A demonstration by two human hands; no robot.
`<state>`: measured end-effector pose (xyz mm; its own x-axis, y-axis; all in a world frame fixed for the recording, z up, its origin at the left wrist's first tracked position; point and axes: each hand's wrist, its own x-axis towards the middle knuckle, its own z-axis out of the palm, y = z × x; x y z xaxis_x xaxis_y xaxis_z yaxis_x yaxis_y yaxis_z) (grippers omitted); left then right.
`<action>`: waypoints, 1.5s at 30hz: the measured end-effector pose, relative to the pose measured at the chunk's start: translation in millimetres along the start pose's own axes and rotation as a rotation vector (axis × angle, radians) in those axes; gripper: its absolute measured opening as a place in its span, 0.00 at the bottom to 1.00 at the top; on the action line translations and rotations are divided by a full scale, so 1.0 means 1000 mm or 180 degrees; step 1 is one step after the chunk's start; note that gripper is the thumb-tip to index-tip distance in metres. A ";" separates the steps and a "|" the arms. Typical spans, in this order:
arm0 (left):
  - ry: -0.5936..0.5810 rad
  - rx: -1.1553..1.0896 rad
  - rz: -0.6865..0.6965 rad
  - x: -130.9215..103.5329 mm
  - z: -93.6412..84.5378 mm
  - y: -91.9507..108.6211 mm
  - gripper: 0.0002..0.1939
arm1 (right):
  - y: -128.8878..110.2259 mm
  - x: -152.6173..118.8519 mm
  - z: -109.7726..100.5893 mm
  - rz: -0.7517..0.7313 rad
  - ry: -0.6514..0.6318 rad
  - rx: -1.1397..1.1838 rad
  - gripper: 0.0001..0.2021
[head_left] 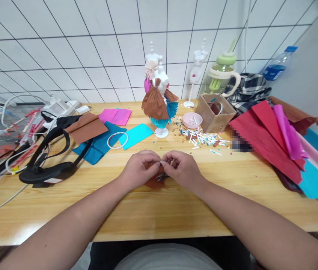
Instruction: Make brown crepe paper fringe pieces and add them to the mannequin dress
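Note:
My left hand (pixel 142 167) and my right hand (pixel 183 168) meet over the middle of the wooden table, thumbs and forefingers pinched together. Between the fingertips is a tiny pale piece, too small to name. Under the hands lie brown paper (pixel 155 183) and dark scissors (pixel 163 176), both partly hidden. Beyond them stand small white mannequins (pixel 163 80) dressed in pleated brown paper (pixel 155 105) and teal paper (pixel 172 108). A bare white mannequin (pixel 196 71) stands further right.
Paper scraps (pixel 204 138) lie by a pink bowl (pixel 192 120) and a cardboard box (pixel 215 114). A green-lidded jug (pixel 220 75) stands behind. Coloured papers (pixel 268 138) are at right; a black strap (pixel 54 170), cables, folded papers (pixel 137 135) and a tape ring (pixel 117 146) at left.

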<state>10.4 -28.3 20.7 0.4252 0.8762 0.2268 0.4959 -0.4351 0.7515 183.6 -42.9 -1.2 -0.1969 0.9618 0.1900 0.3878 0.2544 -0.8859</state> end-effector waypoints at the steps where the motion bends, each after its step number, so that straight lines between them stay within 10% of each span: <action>1: -0.0014 -0.0033 0.0035 0.000 -0.001 0.000 0.08 | 0.000 0.000 0.000 0.0020 0.0019 0.0028 0.03; 27: 0.0032 0.0093 -0.0038 0.003 0.000 -0.005 0.10 | 0.002 -0.002 0.000 -0.0513 0.0279 -0.0513 0.04; 45: 0.0055 0.0145 -0.0155 -0.001 0.004 -0.002 0.07 | 0.001 0.001 0.003 0.0062 0.0073 0.0026 0.01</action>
<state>11.7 -28.8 16.4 0.3869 0.8998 0.2017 0.5496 -0.4006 0.7331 181.0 -41.6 -2.7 -0.1685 0.9687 0.1823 0.3841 0.2349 -0.8929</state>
